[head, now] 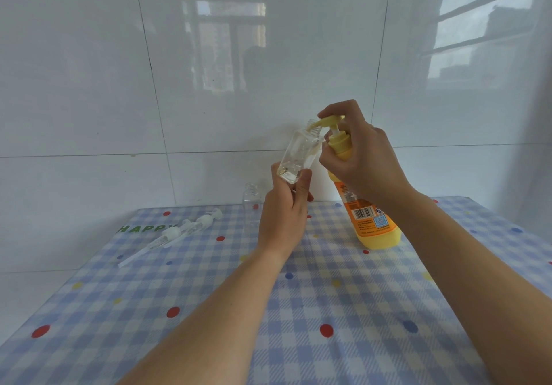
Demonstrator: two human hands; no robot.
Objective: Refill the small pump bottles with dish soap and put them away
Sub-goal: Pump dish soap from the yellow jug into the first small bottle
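1. Two small bottles and one big one. The small clear bottle (298, 153) is up in the air, tilted, with its open neck right against the spout of the yellow pump head (330, 121). A little clear liquid sits pooled at its low end.
2. The left hand (283, 214) pinches that bottle by its base, thumb on one side and fingers curled around the other.
3. The right hand (361, 160) is wrapped around the neck of the dish soap bottle (370, 223), with the index finger lying over the pump head. That bottle is opaque yellow with an orange label, so I can't tell how full it is. Its base is on the tablecloth (328, 295) and its top leans toward the small bottle.
4. The second small bottle (252, 200) stands upright with its cap off, just behind the left hand. It looks clear, but I can't tell if anything's inside.
5. The two pump tops (173, 235) lie side by side on the cloth to the left, tubes pointing toward the left edge, just beside the green lettering (143, 228).
6. Edges: the table's back edge butts against the tiled wall (209, 85), and the second small bottle stands close to it. All the bottles and pumps sit in the far half of the cloth, and both forearms reach across the near half.
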